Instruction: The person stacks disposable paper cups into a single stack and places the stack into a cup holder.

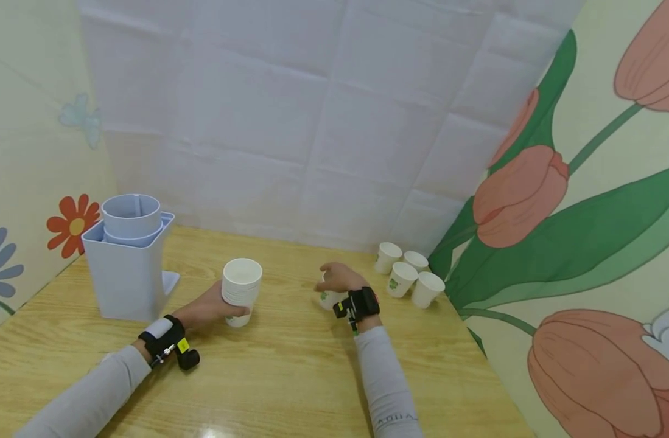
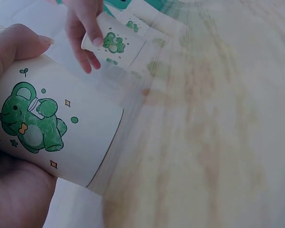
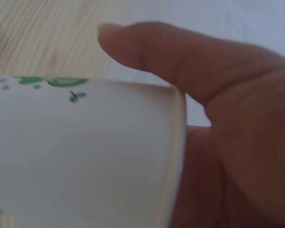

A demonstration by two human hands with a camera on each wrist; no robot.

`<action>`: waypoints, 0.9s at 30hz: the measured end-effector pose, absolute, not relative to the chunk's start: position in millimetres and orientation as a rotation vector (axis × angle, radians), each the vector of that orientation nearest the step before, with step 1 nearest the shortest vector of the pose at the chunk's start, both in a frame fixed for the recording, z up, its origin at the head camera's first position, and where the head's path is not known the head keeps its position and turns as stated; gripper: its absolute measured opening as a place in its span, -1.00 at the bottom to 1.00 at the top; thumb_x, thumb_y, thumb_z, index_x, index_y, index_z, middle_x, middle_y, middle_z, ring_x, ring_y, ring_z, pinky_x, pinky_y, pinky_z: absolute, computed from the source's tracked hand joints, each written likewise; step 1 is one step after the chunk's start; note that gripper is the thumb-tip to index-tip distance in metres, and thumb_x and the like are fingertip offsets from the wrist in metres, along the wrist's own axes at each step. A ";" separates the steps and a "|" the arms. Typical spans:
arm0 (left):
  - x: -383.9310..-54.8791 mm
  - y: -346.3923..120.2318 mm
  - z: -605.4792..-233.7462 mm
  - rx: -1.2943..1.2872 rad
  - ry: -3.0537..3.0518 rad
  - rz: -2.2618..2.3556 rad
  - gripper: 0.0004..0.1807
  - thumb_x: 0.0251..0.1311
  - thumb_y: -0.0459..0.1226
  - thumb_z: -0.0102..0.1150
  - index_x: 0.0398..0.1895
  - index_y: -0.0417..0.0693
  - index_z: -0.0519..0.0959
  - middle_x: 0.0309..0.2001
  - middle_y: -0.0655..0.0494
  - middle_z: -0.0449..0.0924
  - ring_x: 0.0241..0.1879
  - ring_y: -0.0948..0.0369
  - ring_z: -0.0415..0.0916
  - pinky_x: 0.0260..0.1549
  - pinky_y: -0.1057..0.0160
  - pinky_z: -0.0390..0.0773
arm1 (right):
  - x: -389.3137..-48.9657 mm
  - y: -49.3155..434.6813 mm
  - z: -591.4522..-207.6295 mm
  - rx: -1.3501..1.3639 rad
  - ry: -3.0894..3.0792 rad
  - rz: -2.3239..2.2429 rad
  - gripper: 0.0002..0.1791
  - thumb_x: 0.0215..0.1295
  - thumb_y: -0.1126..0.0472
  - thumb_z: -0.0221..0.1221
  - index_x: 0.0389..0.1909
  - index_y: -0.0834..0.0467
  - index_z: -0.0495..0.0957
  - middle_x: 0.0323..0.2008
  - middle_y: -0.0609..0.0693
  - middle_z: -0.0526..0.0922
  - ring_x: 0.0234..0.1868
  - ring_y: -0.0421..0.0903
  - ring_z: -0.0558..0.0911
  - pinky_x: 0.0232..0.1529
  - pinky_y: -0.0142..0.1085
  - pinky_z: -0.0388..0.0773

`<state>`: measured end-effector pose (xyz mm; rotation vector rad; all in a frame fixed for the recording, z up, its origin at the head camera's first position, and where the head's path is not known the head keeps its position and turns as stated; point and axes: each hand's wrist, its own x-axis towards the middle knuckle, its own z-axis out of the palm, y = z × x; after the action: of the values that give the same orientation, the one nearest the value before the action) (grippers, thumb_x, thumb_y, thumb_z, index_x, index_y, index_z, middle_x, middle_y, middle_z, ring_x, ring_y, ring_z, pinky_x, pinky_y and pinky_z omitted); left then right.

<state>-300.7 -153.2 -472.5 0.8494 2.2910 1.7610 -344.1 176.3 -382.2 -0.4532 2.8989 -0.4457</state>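
Observation:
My left hand (image 1: 216,307) grips a stack of nested white paper cups (image 1: 241,286) in the head view. On the lowest cup (image 2: 57,118) a green bear print shows in the left wrist view, with the thumb and palm pressed round it. My right hand (image 1: 342,278) is at the rim of a single paper cup (image 1: 329,299) to the right of the stack. In the right wrist view the thumb (image 3: 147,50) stretches out above that cup's side (image 3: 85,137), its tip apart from the wall. The other fingers are mostly hidden behind the cup there.
Several more paper cups (image 1: 402,280) stand upright at the back right, by the tulip-printed wall (image 1: 531,213). At the left a light blue square container (image 1: 126,280) holds a round blue tub (image 1: 131,222). A white sheet (image 1: 290,121) hangs behind the wooden table (image 1: 268,383).

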 end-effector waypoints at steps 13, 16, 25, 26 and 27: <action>-299.5 -151.7 -468.3 0.853 2.294 1.760 -0.13 0.15 -0.33 0.43 0.44 -0.33 0.13 0.22 -0.26 0.44 0.18 -0.02 0.41 0.26 -0.09 0.33 | -331.4 164.3 -364.2 -0.565 2.771 -0.436 -0.30 0.50 -0.10 0.00 0.46 0.27 0.32 0.41 0.23 0.41 0.42 0.17 0.40 0.36 0.03 0.38; -299.0 -151.7 -466.8 0.852 2.294 1.754 -0.12 0.15 -0.33 0.43 0.44 -0.34 0.12 0.24 -0.28 0.42 0.20 -0.06 0.40 0.27 -0.13 0.32 | -328.8 161.8 -360.6 -0.625 2.817 -0.474 -0.33 0.51 -0.08 -0.01 0.45 0.27 0.32 0.40 0.24 0.42 0.41 0.18 0.41 0.35 0.04 0.40; -298.6 -151.3 -467.3 0.818 2.297 1.738 -0.09 0.16 -0.31 0.43 0.46 -0.32 0.09 0.27 -0.29 0.39 0.24 -0.11 0.37 0.30 -0.18 0.31 | -324.0 154.2 -351.1 -0.809 2.976 -0.864 -0.36 0.56 -0.01 0.02 0.51 0.20 0.22 0.39 0.27 0.31 0.40 0.18 0.35 0.36 0.10 0.33; -298.4 -151.2 -467.5 0.815 2.298 1.738 -0.09 0.16 -0.31 0.43 0.46 -0.32 0.09 0.27 -0.29 0.39 0.23 -0.10 0.37 0.30 -0.18 0.31 | -322.5 153.1 -349.8 -0.824 2.989 -0.903 -0.36 0.56 -0.01 0.03 0.52 0.18 0.22 0.38 0.27 0.31 0.38 0.17 0.36 0.35 0.10 0.34; -298.3 -151.1 -467.8 0.813 2.299 1.738 -0.09 0.16 -0.31 0.44 0.46 -0.31 0.09 0.27 -0.29 0.40 0.23 -0.10 0.38 0.29 -0.18 0.32 | -320.9 152.0 -348.6 -0.845 3.001 -0.937 -0.37 0.56 -0.01 0.03 0.52 0.16 0.22 0.36 0.26 0.31 0.36 0.16 0.37 0.34 0.10 0.35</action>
<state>-298.3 -151.1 -467.8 0.8128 2.2987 1.7381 -320.9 152.0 -348.6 -0.8455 3.0008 -0.9372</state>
